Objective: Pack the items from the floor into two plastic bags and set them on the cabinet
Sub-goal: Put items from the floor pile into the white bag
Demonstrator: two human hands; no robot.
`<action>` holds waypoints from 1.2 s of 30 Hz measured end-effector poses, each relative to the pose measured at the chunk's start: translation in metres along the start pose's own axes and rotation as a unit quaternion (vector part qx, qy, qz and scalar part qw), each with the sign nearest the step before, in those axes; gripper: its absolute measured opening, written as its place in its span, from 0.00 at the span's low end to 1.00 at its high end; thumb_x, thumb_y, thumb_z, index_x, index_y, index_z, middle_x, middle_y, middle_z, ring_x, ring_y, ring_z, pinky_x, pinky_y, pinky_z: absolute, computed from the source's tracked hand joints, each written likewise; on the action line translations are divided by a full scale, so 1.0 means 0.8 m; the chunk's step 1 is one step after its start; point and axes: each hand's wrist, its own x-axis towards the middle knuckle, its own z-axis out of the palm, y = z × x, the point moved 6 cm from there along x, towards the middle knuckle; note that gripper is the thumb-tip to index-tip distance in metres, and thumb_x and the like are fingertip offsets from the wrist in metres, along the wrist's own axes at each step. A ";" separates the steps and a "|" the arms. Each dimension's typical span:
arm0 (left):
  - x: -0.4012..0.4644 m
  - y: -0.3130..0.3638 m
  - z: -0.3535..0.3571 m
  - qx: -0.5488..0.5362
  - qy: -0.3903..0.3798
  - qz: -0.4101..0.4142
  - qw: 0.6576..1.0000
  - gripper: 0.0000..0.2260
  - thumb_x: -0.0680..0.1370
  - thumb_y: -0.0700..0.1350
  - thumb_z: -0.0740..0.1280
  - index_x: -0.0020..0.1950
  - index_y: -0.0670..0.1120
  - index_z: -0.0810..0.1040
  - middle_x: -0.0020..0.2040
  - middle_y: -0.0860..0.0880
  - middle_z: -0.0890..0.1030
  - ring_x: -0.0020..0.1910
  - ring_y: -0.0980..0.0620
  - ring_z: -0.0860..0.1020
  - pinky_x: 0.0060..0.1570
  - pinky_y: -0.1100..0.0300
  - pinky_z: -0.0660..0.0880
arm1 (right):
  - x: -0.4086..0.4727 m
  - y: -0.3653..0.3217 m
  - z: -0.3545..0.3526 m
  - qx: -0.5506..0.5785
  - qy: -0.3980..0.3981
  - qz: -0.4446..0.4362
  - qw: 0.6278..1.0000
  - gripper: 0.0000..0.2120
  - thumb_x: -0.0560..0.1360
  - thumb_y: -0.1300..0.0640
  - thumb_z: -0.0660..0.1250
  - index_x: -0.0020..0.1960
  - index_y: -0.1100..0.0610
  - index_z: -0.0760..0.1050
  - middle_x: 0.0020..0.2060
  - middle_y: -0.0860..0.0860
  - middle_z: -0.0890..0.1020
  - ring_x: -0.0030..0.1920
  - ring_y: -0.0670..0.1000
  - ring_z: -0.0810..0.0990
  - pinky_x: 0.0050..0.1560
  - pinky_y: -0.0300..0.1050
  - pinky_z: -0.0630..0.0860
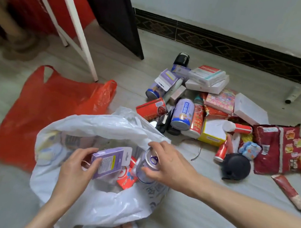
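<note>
Over the mouth of the white plastic bag (105, 124) on the floor (200, 209), both hands are busy: the left hand (77, 167) has its fingers (91, 163) wrapped round a purple box (108, 163), thumb on one side, the rest curled behind it, while the right hand (169, 165) pinches a silver can (147, 165) by its top rim, fingertips either side of the lid. Just below the two sets of fingers, inside the bag, lies a red packet (126, 177). Beyond the left fingers a red plastic bag (49, 102) lies flat on the floor; beyond the right fingers sits the pile of items (214, 111), cans, boxes and snack packets, well apart from the hands
</note>
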 end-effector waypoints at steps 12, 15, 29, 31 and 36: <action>0.082 0.029 0.043 0.069 0.060 0.092 0.992 0.07 0.70 0.38 0.72 0.47 0.40 0.78 0.41 0.42 0.77 0.40 0.42 0.77 0.38 0.51 0.73 | 0.101 -0.002 0.013 -0.051 0.073 0.060 0.994 0.26 0.71 0.46 0.68 0.62 0.59 0.64 0.58 0.58 0.71 0.59 0.59 0.69 0.54 0.50 0.69; 0.094 0.029 0.061 0.122 0.033 0.115 0.985 0.07 0.70 0.38 0.71 0.46 0.40 0.77 0.42 0.42 0.76 0.43 0.41 0.76 0.37 0.49 0.73 | 0.109 -0.006 0.029 -0.041 0.068 0.072 0.994 0.26 0.72 0.47 0.67 0.62 0.59 0.64 0.58 0.58 0.70 0.60 0.59 0.69 0.54 0.52 0.70; 0.053 -0.008 0.090 0.161 -0.160 0.087 0.970 0.24 0.78 0.41 0.59 0.73 0.41 0.60 0.74 0.43 0.62 0.72 0.47 0.62 0.69 0.57 0.60 | 0.089 -0.013 0.055 0.012 0.001 0.000 1.000 0.27 0.75 0.55 0.64 0.71 0.57 0.60 0.65 0.56 0.68 0.63 0.58 0.70 0.62 0.50 0.68; 0.044 -0.014 0.085 0.171 -0.172 0.081 0.967 0.25 0.78 0.41 0.59 0.74 0.42 0.56 0.76 0.44 0.57 0.74 0.48 0.57 0.71 0.58 0.55 | 0.080 -0.010 0.054 0.017 -0.003 -0.008 1.000 0.27 0.75 0.56 0.63 0.72 0.57 0.59 0.67 0.54 0.67 0.65 0.56 0.69 0.63 0.48 0.65; 0.012 0.018 0.076 0.174 -0.159 0.124 0.964 0.25 0.77 0.41 0.62 0.73 0.42 0.60 0.75 0.43 0.57 0.75 0.45 0.56 0.71 0.55 0.55 | 0.032 0.027 0.020 -0.014 0.011 -0.007 1.000 0.25 0.76 0.53 0.60 0.72 0.54 0.59 0.69 0.51 0.66 0.65 0.54 0.68 0.61 0.48 0.67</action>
